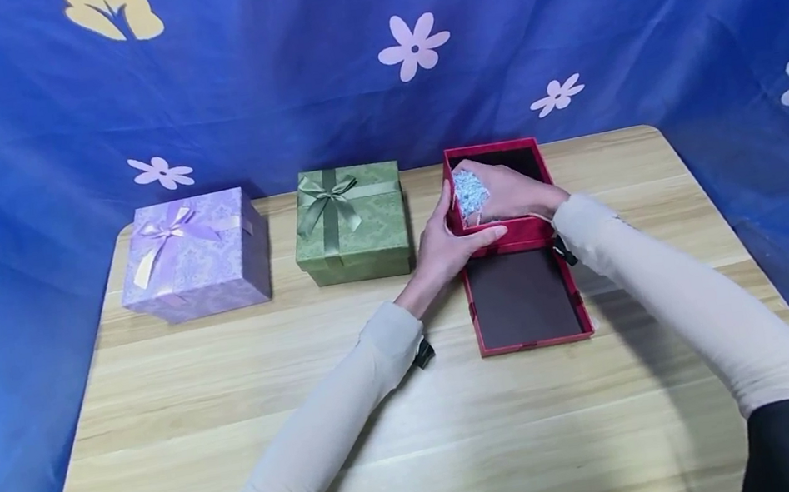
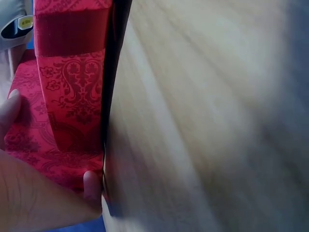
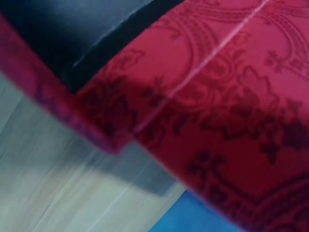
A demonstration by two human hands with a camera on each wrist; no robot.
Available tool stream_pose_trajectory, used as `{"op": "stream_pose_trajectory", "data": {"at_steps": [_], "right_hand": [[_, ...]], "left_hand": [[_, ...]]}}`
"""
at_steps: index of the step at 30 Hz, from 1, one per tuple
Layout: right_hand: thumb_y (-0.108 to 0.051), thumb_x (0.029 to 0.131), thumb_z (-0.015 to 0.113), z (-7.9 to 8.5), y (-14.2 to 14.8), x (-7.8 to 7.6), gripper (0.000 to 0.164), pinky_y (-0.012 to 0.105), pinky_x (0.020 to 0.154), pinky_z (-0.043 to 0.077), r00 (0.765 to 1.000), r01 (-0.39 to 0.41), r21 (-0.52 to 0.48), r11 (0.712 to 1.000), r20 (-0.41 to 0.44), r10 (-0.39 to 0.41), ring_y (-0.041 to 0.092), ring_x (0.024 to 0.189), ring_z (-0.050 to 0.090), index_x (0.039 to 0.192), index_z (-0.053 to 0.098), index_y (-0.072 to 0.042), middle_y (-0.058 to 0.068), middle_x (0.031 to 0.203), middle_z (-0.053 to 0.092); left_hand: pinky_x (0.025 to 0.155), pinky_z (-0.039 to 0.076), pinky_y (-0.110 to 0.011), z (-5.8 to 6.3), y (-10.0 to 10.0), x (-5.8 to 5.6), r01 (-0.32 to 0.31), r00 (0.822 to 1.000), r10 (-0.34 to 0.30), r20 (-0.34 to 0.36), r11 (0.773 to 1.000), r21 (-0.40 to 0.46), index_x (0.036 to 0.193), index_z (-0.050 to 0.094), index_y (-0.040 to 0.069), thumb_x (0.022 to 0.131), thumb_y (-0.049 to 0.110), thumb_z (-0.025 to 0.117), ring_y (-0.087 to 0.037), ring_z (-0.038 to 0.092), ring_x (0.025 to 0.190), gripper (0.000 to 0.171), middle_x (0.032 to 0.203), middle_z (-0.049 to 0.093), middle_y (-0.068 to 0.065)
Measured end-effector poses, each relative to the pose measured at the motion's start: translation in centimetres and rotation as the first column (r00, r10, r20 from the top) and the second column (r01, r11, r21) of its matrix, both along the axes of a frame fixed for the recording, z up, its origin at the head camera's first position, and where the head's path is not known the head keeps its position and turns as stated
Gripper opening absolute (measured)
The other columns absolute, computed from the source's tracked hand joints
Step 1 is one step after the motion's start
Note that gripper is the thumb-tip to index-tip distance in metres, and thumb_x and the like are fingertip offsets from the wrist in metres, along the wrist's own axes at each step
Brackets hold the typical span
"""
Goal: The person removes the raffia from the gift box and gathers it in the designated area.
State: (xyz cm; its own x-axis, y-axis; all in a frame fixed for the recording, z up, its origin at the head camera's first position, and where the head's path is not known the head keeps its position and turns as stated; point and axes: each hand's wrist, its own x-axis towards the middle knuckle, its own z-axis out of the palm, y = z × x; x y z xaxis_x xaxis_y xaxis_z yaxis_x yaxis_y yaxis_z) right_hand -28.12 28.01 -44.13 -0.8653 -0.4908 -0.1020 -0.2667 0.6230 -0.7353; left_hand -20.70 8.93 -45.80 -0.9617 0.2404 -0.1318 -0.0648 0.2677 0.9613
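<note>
A red patterned gift box (image 1: 525, 236) stands at the back right, its dark inside showing. My left hand (image 1: 438, 250) grips its front left corner, thumb along the front and fingers on the left side. In the left wrist view, the left hand's fingers (image 2: 91, 184) touch the red wall. My right hand (image 1: 508, 190) reaches into the box from the right and holds a clump of light blue shredded paper (image 1: 470, 192); its fingertips are partly hidden. The red lid (image 1: 523, 299) lies inside up against the box's front. Only red box wall (image 3: 251, 121) and lid show in the right wrist view.
A green gift box (image 1: 375, 215) with a ribbon bow stands closed left of the red one. Further left is a closed lilac gift box (image 1: 214, 254), also with a bow. A blue flowered cloth (image 1: 326, 79) hangs behind the wooden table (image 1: 235, 403).
</note>
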Motion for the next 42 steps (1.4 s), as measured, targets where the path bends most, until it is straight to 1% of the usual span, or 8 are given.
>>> {"op": "stream_pose_trajectory", "data": {"at_steps": [6,12,19,24,28,33,38,42], "right_hand": [[-0.001,0.079,0.094,1.4,0.3,0.4,0.075,0.049,0.11,0.048,0.997,0.072,-0.007,0.997,-0.015,-0.072,0.033,0.117,0.061,0.145,0.057,-0.005,0.017,0.129,0.068],[0.001,0.08,0.091,2.7,1.0,0.6,0.083,0.052,0.119,0.04,0.995,0.102,-0.024,0.995,-0.02,-0.102,0.039,0.126,0.056,0.153,0.051,0.001,0.023,0.142,0.062],[0.004,0.082,0.09,4.4,1.8,0.9,0.078,0.05,0.116,0.04,0.988,0.151,-0.102,0.983,0.019,-0.15,0.034,0.126,0.055,0.151,0.055,-0.005,0.019,0.142,0.063],[0.005,0.085,0.087,6.1,2.6,0.9,0.076,0.05,0.116,0.04,0.983,0.182,-0.113,0.977,0.015,-0.182,0.03,0.131,0.053,0.153,0.055,-0.009,0.015,0.145,0.062],[0.007,0.087,0.084,7.5,3.4,0.9,0.074,0.043,0.112,0.042,0.979,0.204,-0.142,0.969,0.016,-0.204,0.025,0.128,0.054,0.154,0.055,-0.009,0.013,0.142,0.063],[0.012,0.087,0.081,9.5,4.7,0.9,0.075,0.03,0.102,0.046,0.969,0.244,-0.216,0.945,0.016,-0.247,0.02,0.119,0.056,0.154,0.054,-0.008,0.01,0.134,0.064],[0.014,0.088,0.08,11.9,6.8,1.1,0.078,0.024,0.095,0.049,0.937,0.346,-0.243,0.906,0.044,-0.346,0.018,0.119,0.056,0.155,0.056,-0.018,0.003,0.134,0.062],[0.016,0.089,0.077,13.4,9.0,1.3,0.074,0.02,0.083,0.057,0.914,0.401,-0.267,0.876,0.055,-0.402,0.016,0.112,0.06,0.15,0.058,-0.022,-0.001,0.128,0.064]], "left_hand": [[0.124,0.034,-0.034,0.2,0.1,0.1,0.009,1.0,-0.009,-0.012,1.0,-0.022,0.176,0.019,0.019,0.084,0.042,0.097,-0.019,0.032,0.159,0.122,0.177,0.031,-0.004],[0.124,0.036,-0.04,0.3,0.2,0.4,-0.008,1.0,0.008,-0.007,0.996,-0.084,0.176,0.023,0.014,0.085,0.045,0.095,-0.025,0.037,0.156,0.12,0.174,0.037,-0.011],[0.123,0.037,-0.041,0.3,-0.1,0.7,-0.001,1.0,0.0,-0.004,0.998,-0.063,0.176,0.024,0.017,0.084,0.041,0.096,-0.026,0.04,0.153,0.119,0.171,0.04,-0.01],[0.126,0.033,-0.044,0.4,-0.4,0.8,0.017,1.0,-0.019,-0.025,0.998,-0.063,0.176,0.022,0.019,0.085,0.039,0.095,-0.029,0.033,0.158,0.119,0.174,0.036,-0.009],[0.127,0.031,-0.05,0.5,-0.5,0.9,0.031,0.999,-0.032,-0.022,0.997,-0.074,0.177,0.02,0.02,0.086,0.04,0.094,-0.033,0.028,0.16,0.118,0.176,0.031,-0.009],[0.126,0.033,-0.049,0.8,-0.3,1.0,0.031,0.999,-0.033,-0.028,0.997,-0.074,0.177,0.018,0.023,0.086,0.039,0.094,-0.031,0.029,0.159,0.12,0.176,0.032,-0.007],[0.124,0.035,-0.046,1.1,-0.1,0.9,0.027,0.998,-0.029,-0.061,0.999,-0.029,0.177,0.015,0.021,0.085,0.038,0.095,-0.027,0.033,0.155,0.124,0.172,0.036,-0.009],[0.125,0.033,-0.047,0.9,0.0,0.6,0.02,0.996,-0.018,-0.084,1.0,0.02,0.178,0.014,0.024,0.082,0.045,0.095,-0.026,0.031,0.156,0.127,0.175,0.03,-0.008]]}}
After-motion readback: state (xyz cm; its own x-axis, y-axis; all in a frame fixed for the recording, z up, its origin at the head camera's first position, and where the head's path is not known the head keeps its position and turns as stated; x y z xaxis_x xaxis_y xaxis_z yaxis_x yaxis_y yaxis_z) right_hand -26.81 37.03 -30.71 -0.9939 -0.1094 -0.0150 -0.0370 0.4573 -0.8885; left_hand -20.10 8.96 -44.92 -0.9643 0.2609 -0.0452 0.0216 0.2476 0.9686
